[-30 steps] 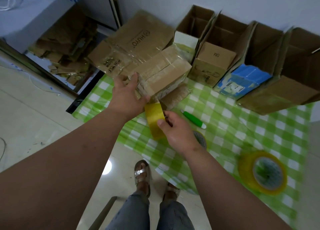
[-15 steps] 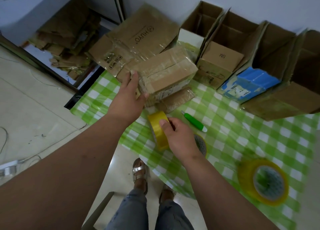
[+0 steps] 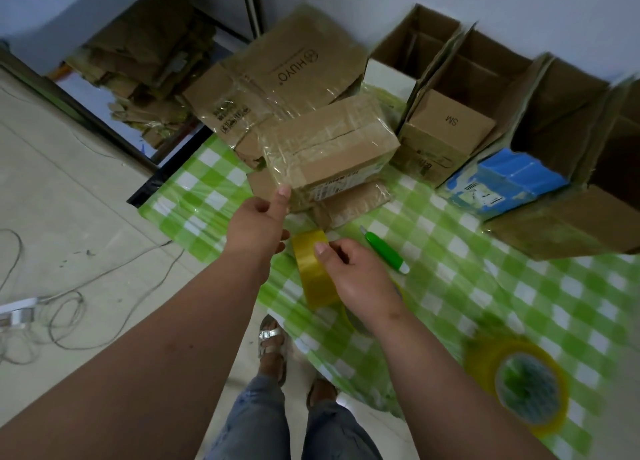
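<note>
A taped cardboard box [image 3: 332, 148] lies on other flat cardboard on the green checked tablecloth [image 3: 485, 286]. My left hand [image 3: 258, 225] is at the box's near left corner, one fingertip touching the tape film there. My right hand [image 3: 356, 279] grips a yellowish roll of packing tape [image 3: 311, 269] just below the box, thumb on the roll's outer face. A strip of clear tape seems to run from the roll to the box corner.
A green utility knife [image 3: 384, 250] lies right of my right hand. A bigger tape roll [image 3: 519, 387] sits at the near right. Open cardboard boxes [image 3: 446, 89] line the wall, one beside a blue package [image 3: 505, 182]. Cables [image 3: 69, 303] lie on the floor at left.
My left hand has slid off the box's side and down to its near corner. My right hand with the tape roll has drawn slightly back toward me.
</note>
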Action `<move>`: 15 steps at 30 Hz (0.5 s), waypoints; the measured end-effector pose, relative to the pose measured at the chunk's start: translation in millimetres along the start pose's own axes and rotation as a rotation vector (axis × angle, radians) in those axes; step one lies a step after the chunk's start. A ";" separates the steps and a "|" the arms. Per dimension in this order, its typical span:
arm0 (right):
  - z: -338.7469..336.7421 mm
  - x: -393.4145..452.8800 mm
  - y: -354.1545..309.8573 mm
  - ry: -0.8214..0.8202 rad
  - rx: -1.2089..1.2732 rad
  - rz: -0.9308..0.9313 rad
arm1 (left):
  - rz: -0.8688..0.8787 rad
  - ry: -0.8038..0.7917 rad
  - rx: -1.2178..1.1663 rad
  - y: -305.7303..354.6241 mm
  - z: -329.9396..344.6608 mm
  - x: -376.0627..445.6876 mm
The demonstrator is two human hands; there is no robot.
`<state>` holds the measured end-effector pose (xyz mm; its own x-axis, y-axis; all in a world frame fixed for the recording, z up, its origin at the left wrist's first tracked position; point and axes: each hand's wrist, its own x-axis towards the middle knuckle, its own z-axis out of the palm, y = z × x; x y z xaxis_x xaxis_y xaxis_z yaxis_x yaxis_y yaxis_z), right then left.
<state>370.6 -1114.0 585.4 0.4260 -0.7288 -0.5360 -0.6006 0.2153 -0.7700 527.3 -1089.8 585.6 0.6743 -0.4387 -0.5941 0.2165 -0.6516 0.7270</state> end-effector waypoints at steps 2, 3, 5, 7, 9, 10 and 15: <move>-4.5 3.8 -0.3 -0.005 -0.027 -0.009 | 0.014 -0.027 -0.043 2.2 2.4 -4.3; -6.2 5.9 -0.5 -0.008 -0.034 -0.012 | 0.024 -0.026 -0.046 3.6 3.7 -5.6; -8.0 8.9 -0.3 -0.023 -0.060 -0.016 | 0.031 0.012 -0.030 6.1 6.0 -7.9; -8.8 11.0 0.1 -0.040 -0.094 -0.023 | 0.018 0.093 -0.038 7.0 7.3 -10.1; -9.1 12.1 1.6 -0.056 -0.098 -0.026 | -0.010 0.162 -0.096 7.8 7.3 -11.8; -9.4 12.2 2.5 -0.063 -0.090 -0.024 | -0.024 0.170 -0.137 8.7 7.0 -12.3; -13.5 13.3 3.9 -0.104 -0.064 -0.016 | -0.032 0.122 -0.295 14.8 8.0 -13.2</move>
<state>364.8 -1131.6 579.9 0.5017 -0.6600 -0.5592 -0.6337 0.1597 -0.7570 515.9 -1098.6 601.4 0.7398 -0.3316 -0.5855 0.4223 -0.4485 0.7877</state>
